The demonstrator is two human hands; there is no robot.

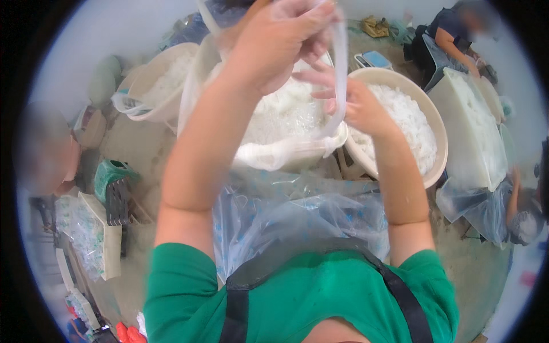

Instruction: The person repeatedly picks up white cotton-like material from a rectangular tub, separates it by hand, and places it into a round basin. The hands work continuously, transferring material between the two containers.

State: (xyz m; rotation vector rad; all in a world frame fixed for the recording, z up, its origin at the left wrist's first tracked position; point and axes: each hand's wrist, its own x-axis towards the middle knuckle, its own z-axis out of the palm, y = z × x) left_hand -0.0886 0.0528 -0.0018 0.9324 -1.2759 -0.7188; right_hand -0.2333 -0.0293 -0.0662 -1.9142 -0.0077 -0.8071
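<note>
High in the view, my left hand (279, 40) has its fingers closed on a translucent whitish strand (341, 64). The strand hangs in a loop and runs down past my right hand (354, 100). My right hand's fingers are spread and point left, with the strand crossing in front of them. Below both hands is a whitish rectangular tub (296, 156) heaped with glossy, white, stringy material (283, 115), some of it draped over the near rim. Motion blur hides the fingertips and the exact grip.
Beside my right forearm stands a round beige basin (441, 141) of white strands; another basin (171, 107) is at left. A scale (373, 60) lies beyond. Clear plastic sheeting (300, 214) covers my lap. People sit around, one at upper right (450, 36). A green stool (109, 176) is at left.
</note>
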